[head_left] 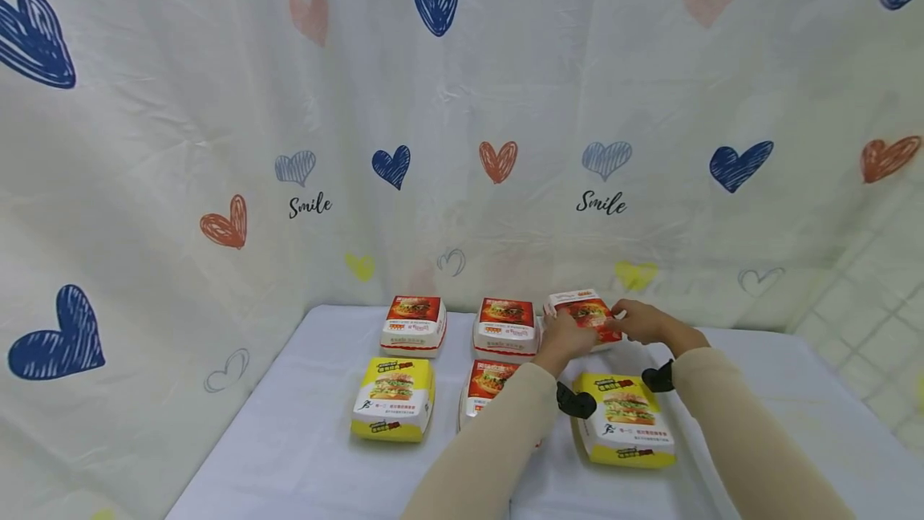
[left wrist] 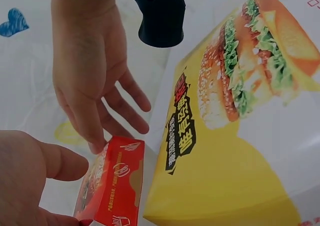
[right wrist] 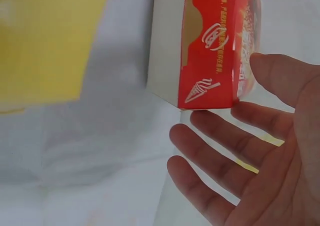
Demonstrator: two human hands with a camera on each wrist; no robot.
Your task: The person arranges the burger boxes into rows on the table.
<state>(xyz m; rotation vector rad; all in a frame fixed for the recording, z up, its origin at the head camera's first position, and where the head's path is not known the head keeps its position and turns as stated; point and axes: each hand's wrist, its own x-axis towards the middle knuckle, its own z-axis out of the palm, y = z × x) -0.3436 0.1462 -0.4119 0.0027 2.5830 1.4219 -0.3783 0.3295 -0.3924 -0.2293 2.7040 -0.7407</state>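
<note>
At the back right of the table, both hands are at a red-and-white burger box, which is turned askew. My left hand touches its near left part; in the left wrist view the thumb extends beside the box and a lower finger meets its edge. My right hand is at the right end. Its fingers are spread and fairly straight, fingertips against the box's red end, in the right wrist view. Nearer the person, a yellow-and-white burger box lies between the forearms. Much of the left hand's fingers is hidden.
Two red-and-white boxes stand along the back. In front are a yellow-and-white box on the left and another red-and-white box, partly behind the left sleeve. A heart-printed curtain hangs behind the white-covered table.
</note>
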